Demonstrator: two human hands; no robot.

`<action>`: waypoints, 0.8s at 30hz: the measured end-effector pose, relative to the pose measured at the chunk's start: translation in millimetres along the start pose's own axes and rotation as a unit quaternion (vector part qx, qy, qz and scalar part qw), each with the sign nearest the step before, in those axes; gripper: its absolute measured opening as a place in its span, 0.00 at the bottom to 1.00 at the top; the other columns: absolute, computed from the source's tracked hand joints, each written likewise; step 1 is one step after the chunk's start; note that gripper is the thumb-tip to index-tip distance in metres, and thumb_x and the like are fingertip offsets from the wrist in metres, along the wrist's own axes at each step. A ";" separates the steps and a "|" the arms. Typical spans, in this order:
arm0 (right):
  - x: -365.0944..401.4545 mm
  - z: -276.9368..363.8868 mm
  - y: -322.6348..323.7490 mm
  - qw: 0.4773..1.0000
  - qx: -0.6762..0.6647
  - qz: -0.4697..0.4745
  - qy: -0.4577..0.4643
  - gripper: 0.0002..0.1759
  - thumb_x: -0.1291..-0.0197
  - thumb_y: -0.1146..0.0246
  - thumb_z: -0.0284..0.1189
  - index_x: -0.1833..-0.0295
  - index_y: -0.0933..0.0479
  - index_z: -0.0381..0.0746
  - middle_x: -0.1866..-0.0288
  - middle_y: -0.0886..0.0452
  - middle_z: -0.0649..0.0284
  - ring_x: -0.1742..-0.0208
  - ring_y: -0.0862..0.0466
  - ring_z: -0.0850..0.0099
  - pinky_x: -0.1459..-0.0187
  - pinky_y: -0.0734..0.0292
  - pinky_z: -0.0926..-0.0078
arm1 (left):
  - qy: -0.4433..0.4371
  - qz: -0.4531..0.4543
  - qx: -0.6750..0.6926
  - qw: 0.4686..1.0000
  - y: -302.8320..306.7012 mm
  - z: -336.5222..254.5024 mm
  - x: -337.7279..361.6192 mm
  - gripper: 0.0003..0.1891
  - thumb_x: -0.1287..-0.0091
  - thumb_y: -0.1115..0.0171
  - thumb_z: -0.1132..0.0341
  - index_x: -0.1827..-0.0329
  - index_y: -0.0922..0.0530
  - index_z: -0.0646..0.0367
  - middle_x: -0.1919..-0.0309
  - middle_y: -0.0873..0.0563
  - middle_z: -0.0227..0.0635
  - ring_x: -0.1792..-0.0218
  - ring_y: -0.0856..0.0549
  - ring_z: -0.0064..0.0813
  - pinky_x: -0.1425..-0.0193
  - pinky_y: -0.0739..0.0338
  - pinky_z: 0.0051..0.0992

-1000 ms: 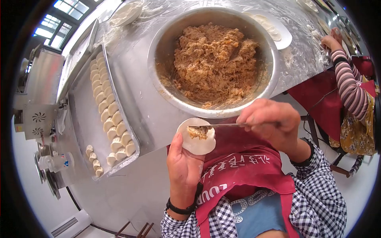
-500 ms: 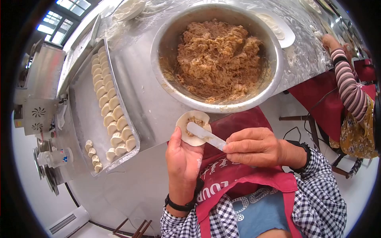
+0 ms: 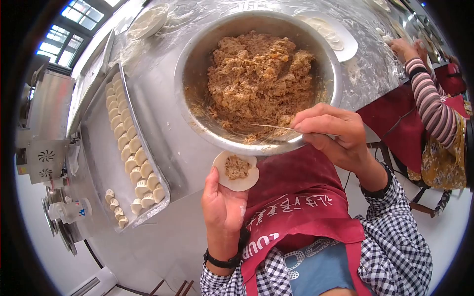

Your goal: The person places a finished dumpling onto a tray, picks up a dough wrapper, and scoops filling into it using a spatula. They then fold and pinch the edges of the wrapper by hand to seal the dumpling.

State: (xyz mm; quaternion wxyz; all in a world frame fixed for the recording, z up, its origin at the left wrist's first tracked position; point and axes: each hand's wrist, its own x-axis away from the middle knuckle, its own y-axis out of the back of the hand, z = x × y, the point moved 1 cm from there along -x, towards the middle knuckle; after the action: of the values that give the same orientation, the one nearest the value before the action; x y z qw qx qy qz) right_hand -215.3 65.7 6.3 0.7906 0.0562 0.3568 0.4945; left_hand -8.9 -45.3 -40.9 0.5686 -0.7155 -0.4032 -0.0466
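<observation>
On the fingers of my left hand (image 3: 224, 202) rests a round dough wrapper (image 3: 242, 183), with a small mound of meat filling (image 3: 237, 166) in its middle. My right hand (image 3: 335, 133) grips a thin flat spatula (image 3: 270, 126) at its end. The spatula's blade is seen edge-on over the near side of the large metal bowl (image 3: 332, 93), low beside the brown filling mass (image 3: 261, 74). Left of the bowl, a metal tray (image 3: 101, 148) bears rows of folded dumplings (image 3: 133, 144) and several smaller ones (image 3: 118, 211).
A white dish with pale flour or dough (image 3: 348, 47) lies behind the bowl, and another floury dish (image 3: 148, 22) stands at the back left. At the right, a person in striped sleeves (image 3: 434, 103) works at the floured table (image 3: 370, 69). A plastic container (image 3: 69, 211) is at far left.
My right hand and the spatula have moved up from the wrapper to the bowl, leaving the filling on the wrapper uncovered. The view has shifted slightly.
</observation>
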 end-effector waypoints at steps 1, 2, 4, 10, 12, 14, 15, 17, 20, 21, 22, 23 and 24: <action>-0.5 -0.8 -1.6 1.000 0.000 0.000 -0.001 0.07 0.49 0.37 0.17 0.62 0.22 0.32 0.63 0.18 0.54 0.63 0.17 0.65 0.63 0.23 0.76 | 0.000 -0.001 -0.001 1.000 0.8 0.2 -0.4 0.22 0.27 0.63 0.60 0.36 0.40 0.66 0.37 0.32 0.47 0.36 0.32 0.45 0.33 0.37 0.45; -1.1 -1.6 -3.2 1.000 -0.017 0.007 -0.007 0.07 0.49 0.37 0.17 0.62 0.22 0.32 0.64 0.18 0.54 0.63 0.17 0.65 0.62 0.23 0.76 | 0.004 0.013 0.006 1.000 1.3 0.5 -0.9 0.22 0.27 0.63 0.60 0.36 0.40 0.66 0.37 0.32 0.47 0.36 0.32 0.44 0.33 0.37 0.45; -1.5 -1.4 -4.6 0.999 -0.033 0.013 -0.014 0.06 0.49 0.37 0.17 0.63 0.22 0.32 0.64 0.18 0.54 0.63 0.17 0.66 0.62 0.23 0.75 | 0.008 0.026 0.012 1.000 0.5 1.2 -1.9 0.22 0.27 0.63 0.60 0.35 0.40 0.66 0.37 0.32 0.46 0.36 0.32 0.44 0.33 0.37 0.45; 13.7 3.6 -8.5 0.994 -0.099 -0.022 -0.042 0.06 0.46 0.39 0.17 0.61 0.23 0.31 0.63 0.18 0.55 0.63 0.17 0.67 0.64 0.22 0.75 | 0.008 0.039 -0.001 0.999 -4.6 3.1 -3.4 0.22 0.27 0.62 0.60 0.35 0.40 0.65 0.37 0.32 0.45 0.36 0.32 0.43 0.33 0.37 0.45; 22.6 5.0 -10.7 0.949 -0.272 -0.120 -0.105 0.06 0.43 0.41 0.17 0.59 0.23 0.31 0.60 0.19 0.53 0.62 0.18 0.69 0.63 0.22 0.76 | 0.013 0.050 0.009 0.999 -3.6 3.7 -3.7 0.22 0.27 0.62 0.61 0.36 0.39 0.65 0.37 0.32 0.45 0.36 0.32 0.43 0.33 0.37 0.45; 27.8 10.3 -10.9 0.934 -0.312 -0.131 -0.117 0.07 0.42 0.41 0.17 0.58 0.23 0.31 0.59 0.19 0.53 0.61 0.18 0.69 0.62 0.22 0.77 | 0.017 0.070 0.016 0.997 -1.3 4.0 -3.2 0.22 0.27 0.62 0.60 0.36 0.39 0.65 0.37 0.31 0.45 0.36 0.32 0.43 0.33 0.37 0.45; 29.6 11.6 -10.9 0.917 -0.350 -0.142 -0.129 0.07 0.41 0.42 0.17 0.57 0.23 0.31 0.57 0.19 0.52 0.61 0.18 0.69 0.61 0.22 0.78 | 0.021 0.090 0.022 0.995 -0.6 3.8 -2.2 0.22 0.27 0.62 0.60 0.36 0.39 0.65 0.38 0.31 0.45 0.37 0.31 0.43 0.33 0.37 0.45; 32.4 11.0 -10.7 0.929 -0.327 -0.121 -0.120 0.07 0.42 0.41 0.17 0.57 0.23 0.31 0.58 0.19 0.52 0.61 0.18 0.70 0.62 0.22 0.78 | 0.020 0.094 0.019 0.995 -1.4 4.0 -1.0 0.22 0.27 0.62 0.60 0.36 0.39 0.65 0.38 0.30 0.45 0.37 0.31 0.43 0.33 0.37 0.45; 31.6 16.0 -9.7 0.964 -0.246 -0.067 -0.074 0.07 0.44 0.40 0.17 0.58 0.23 0.31 0.59 0.19 0.52 0.62 0.18 0.69 0.63 0.21 0.76 | 0.019 0.091 0.016 0.996 -1.9 4.1 1.7 0.22 0.27 0.63 0.60 0.36 0.39 0.65 0.39 0.30 0.46 0.38 0.30 0.43 0.34 0.36 0.45; 30.7 18.2 -10.0 0.981 -0.186 -0.034 -0.037 0.07 0.45 0.38 0.17 0.59 0.23 0.31 0.60 0.19 0.51 0.63 0.18 0.68 0.64 0.21 0.75 | 0.018 0.083 0.016 0.996 -1.4 3.9 2.6 0.22 0.27 0.63 0.60 0.36 0.39 0.66 0.39 0.30 0.46 0.38 0.30 0.44 0.34 0.36 0.45; 30.0 18.3 -11.8 0.981 -0.188 -0.033 -0.037 0.07 0.45 0.38 0.17 0.59 0.23 0.31 0.60 0.19 0.51 0.63 0.18 0.68 0.64 0.21 0.75 | 0.017 0.082 0.017 0.996 0.2 3.5 3.1 0.22 0.27 0.63 0.60 0.36 0.39 0.66 0.39 0.30 0.46 0.38 0.30 0.44 0.34 0.36 0.45; 28.7 19.6 -15.0 0.992 -0.121 -0.014 0.028 0.07 0.48 0.37 0.17 0.61 0.23 0.31 0.61 0.19 0.52 0.63 0.18 0.66 0.64 0.21 0.74 | 0.018 0.085 0.031 0.996 2.4 3.1 3.0 0.22 0.27 0.64 0.60 0.36 0.39 0.66 0.39 0.30 0.47 0.38 0.30 0.44 0.34 0.36 0.45; 27.3 21.2 -17.9 0.994 -0.054 0.003 0.092 0.07 0.50 0.36 0.18 0.63 0.23 0.31 0.62 0.19 0.52 0.64 0.18 0.64 0.64 0.20 0.74 | 0.020 0.089 0.045 0.995 3.4 2.6 3.1 0.22 0.27 0.64 0.60 0.36 0.39 0.66 0.39 0.30 0.47 0.38 0.30 0.44 0.34 0.36 0.46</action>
State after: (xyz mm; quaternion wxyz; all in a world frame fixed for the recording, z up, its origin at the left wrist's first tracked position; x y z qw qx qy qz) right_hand -181.9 84.6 0.2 0.7544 -0.0310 0.4011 0.5187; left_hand -5.7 -41.5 -42.8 0.6098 -0.7212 -0.3286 0.0081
